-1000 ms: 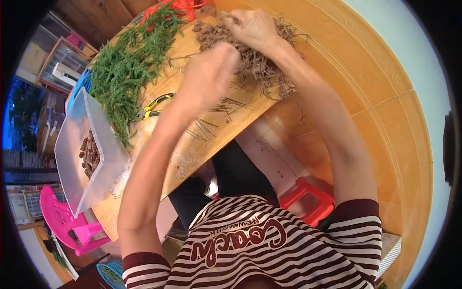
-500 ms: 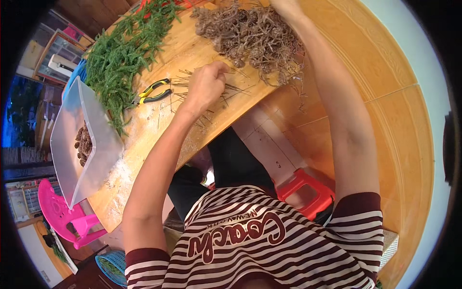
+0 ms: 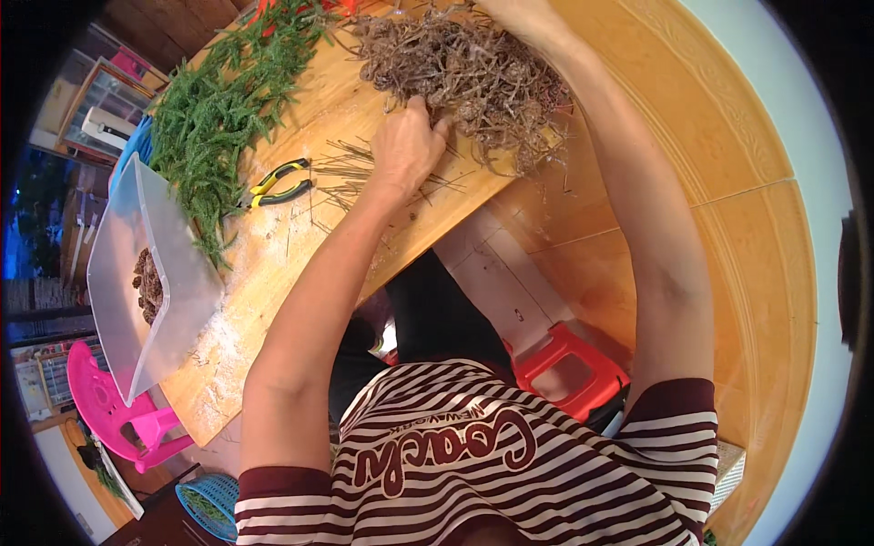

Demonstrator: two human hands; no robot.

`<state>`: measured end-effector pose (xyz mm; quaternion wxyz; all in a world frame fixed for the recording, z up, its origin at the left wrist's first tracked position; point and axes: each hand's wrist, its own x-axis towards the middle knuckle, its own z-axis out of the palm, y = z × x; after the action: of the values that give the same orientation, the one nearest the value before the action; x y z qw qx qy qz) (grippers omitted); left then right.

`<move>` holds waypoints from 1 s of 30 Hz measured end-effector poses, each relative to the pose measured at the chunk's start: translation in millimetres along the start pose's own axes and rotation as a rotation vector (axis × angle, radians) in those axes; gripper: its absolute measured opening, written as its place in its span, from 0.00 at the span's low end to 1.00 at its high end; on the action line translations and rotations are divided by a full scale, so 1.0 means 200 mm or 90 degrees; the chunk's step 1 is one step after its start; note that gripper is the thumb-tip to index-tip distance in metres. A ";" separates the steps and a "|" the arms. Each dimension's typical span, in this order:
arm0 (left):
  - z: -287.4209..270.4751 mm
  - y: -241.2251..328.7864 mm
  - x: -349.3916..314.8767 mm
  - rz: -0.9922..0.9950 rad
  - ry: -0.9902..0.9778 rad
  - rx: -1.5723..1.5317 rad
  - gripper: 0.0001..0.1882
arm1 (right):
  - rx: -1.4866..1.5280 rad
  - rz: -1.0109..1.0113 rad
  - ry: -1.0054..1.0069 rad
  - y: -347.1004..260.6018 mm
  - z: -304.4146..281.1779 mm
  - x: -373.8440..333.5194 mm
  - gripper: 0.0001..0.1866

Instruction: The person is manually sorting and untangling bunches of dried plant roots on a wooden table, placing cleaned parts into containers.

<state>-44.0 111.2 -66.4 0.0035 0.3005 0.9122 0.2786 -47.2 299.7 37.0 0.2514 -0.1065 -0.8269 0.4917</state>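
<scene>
A heap of brown pine cones on thin stems [image 3: 464,68] lies at the far side of the wooden table [image 3: 273,218]. My left hand [image 3: 410,150] reaches to the heap's near edge, fingers curled; whatever they grip is hidden. Under and around that hand are scattered thin brown stems [image 3: 341,173]. My right hand [image 3: 523,16] is at the heap's far right side, its fingers out of sight at the picture's upper edge. Pliers with yellow and black handles [image 3: 282,182] rest on the table left of the stems.
Green artificial sprigs [image 3: 218,118] cover the table's far left. A translucent plastic bin [image 3: 182,273] with some pine cones [image 3: 147,287] in it stands at the left edge. Below are a pink chair [image 3: 100,391], a red stool [image 3: 583,378] and a blue basket [image 3: 205,505].
My left hand has moved away from me, from over the loose stems to the heap's near edge. My right hand has shifted a little left along the heap's far side.
</scene>
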 end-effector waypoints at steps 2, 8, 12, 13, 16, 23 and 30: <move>-0.01 -0.01 0.03 -0.015 -0.058 -0.005 0.21 | -0.086 -0.030 -0.002 -0.02 0.01 -0.03 0.31; -0.01 -0.10 0.05 0.116 0.039 -0.039 0.16 | -0.167 -0.037 -0.272 -0.23 -0.11 -0.10 0.55; 0.00 -0.10 0.06 0.139 0.067 -0.098 0.20 | -0.161 -0.047 -0.425 -0.39 -0.22 -0.22 0.59; 0.00 -0.08 0.07 0.089 0.045 -0.139 0.20 | -0.202 -0.062 -0.365 -0.32 -0.21 -0.18 0.58; -0.02 -0.06 0.06 0.036 0.022 -0.200 0.20 | -0.281 -0.096 -0.249 -0.18 -0.19 -0.15 0.58; -0.01 -0.11 0.10 -0.039 -0.062 -0.387 0.21 | -0.058 -0.115 0.036 -0.23 -0.21 -0.36 0.31; -0.12 -0.06 0.12 -0.064 -0.199 -0.358 0.20 | -0.341 -0.382 -0.242 -0.07 -0.01 -0.40 0.13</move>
<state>-74.8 103.2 -48.2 0.2403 0.2811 0.8017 0.4696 23.9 261.1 24.9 0.1903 0.1688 -0.9509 0.1764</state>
